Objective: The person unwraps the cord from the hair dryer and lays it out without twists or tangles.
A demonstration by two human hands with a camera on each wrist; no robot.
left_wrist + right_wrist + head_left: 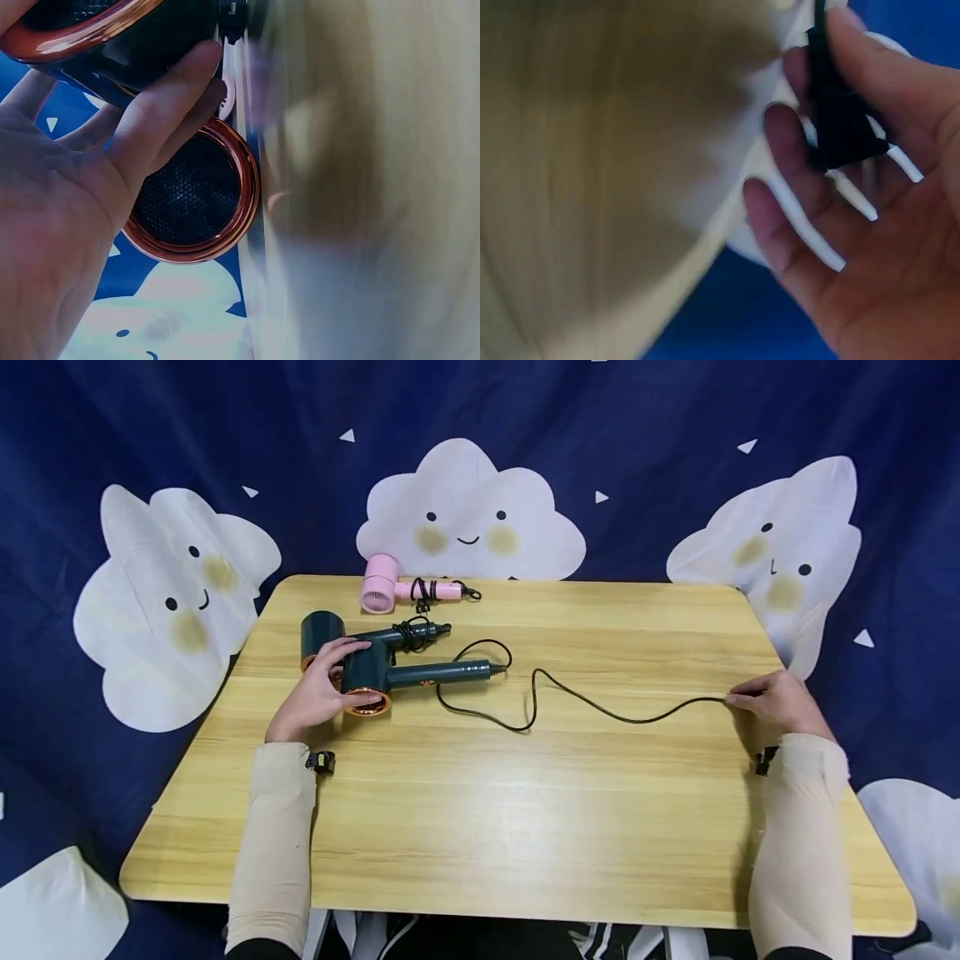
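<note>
In the head view my left hand (315, 693) grips the barrel of the nearer dark green hair dryer (442, 672), its thumb by the copper-coloured rim. From this dryer's handle a black cord (645, 721) runs in loose bends to the right. At its end my right hand (783, 702) pinches the cord by the black plug (844, 127), whose pins show in the right wrist view. Just behind the held dryer lies a second dark green hair dryer (321, 631), its cord wound on its handle. The left wrist view shows its copper-rimmed mesh end (195, 195) beyond my fingers.
A pink hair dryer (381, 583) with a wrapped black cord lies at the back of the wooden table (525, 827). Behind the table hangs a dark blue curtain (637, 410) printed with white clouds.
</note>
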